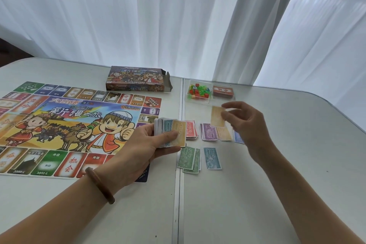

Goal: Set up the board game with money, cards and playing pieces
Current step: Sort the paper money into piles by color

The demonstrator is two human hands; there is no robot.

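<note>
The left hand (150, 144) curls round a thick stack of thin paper play-money notes (170, 134), thumb pressed across the top tan note, printed "100". A smooth brown bangle (100, 184) rings that wrist. The right hand (247, 125) pinches a single pale orange paper note (216, 116) between thumb and fingertips, holding it upright above the sorted piles.

On the matt white worktop (277, 164) below lie small rectangular piles:
- red notes marked "10000" (191, 129)
- purple notes marked "5000" (209, 131)
- pale orange notes (224, 133)
- blue notes (238, 137), partly hidden by the right hand
- nearer, green notes marked "500" (189, 159)
- teal notes marked "1000" (212, 158)

Beyond the piles stands a clear plastic tray (198, 101) with small red, green and orange plastic playing pieces (197, 91) in one compartment and a red-backed deck of cards (222, 91) in the next.

To the left the glossy printed game board (69, 125) lies flat, titled "大富翁" and "新疆之旅", with edge squares reading "机会", "2000元" and "3000元". Behind it sits the open-flapped cardboard game box (136, 81), in front of a pleated white curtain (178, 16).
</note>
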